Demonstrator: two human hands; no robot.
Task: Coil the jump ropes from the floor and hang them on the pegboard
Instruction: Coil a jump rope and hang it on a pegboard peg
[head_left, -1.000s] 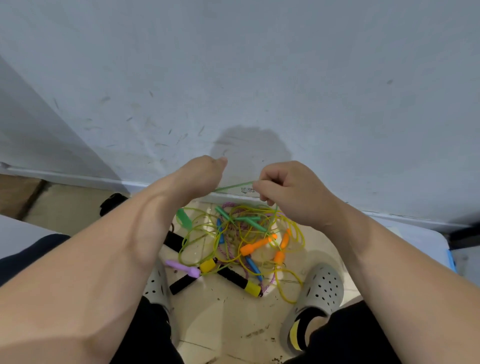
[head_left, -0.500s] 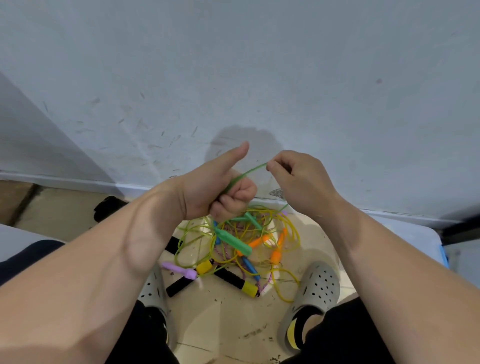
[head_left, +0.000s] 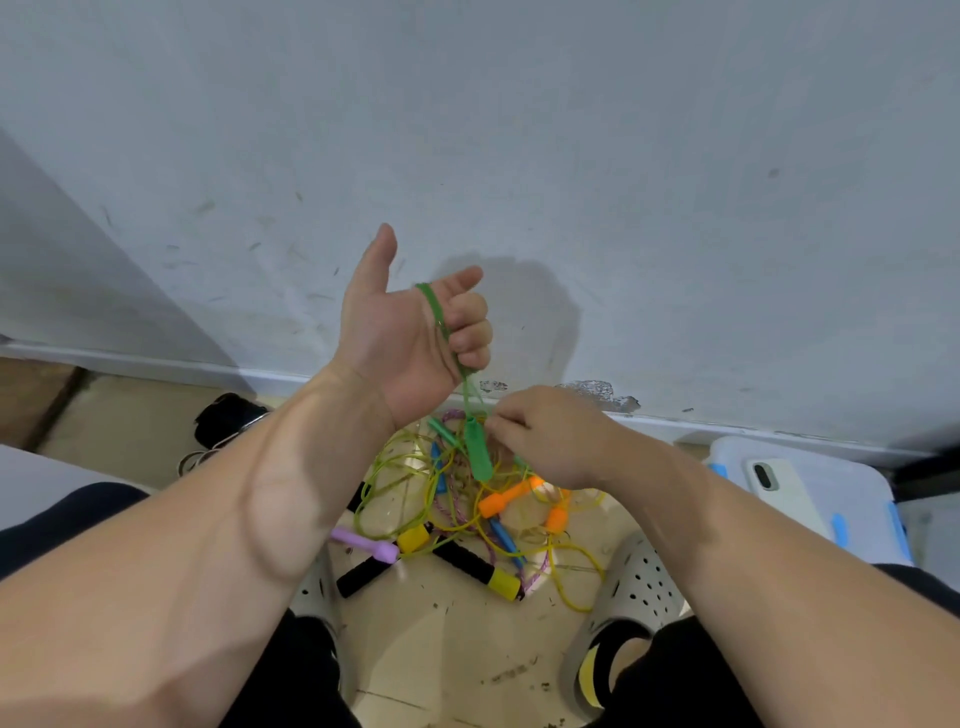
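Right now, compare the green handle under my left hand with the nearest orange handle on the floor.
The green handle hangs upright in the air from the green cord that the left hand grips; the orange handle lies on the floor in the tangle. The green handle is smooth and straight-sided; the orange handle is waisted with a thicker end. Both are short rope handles.

Raised left hand (head_left: 410, 338) around green jump rope (head_left: 435, 312), right hand (head_left: 545, 441) beside its dangling handle (head_left: 478, 452).

Head-worn camera looks down at floor (head_left: 441, 649) beside wall (head_left: 519, 130).
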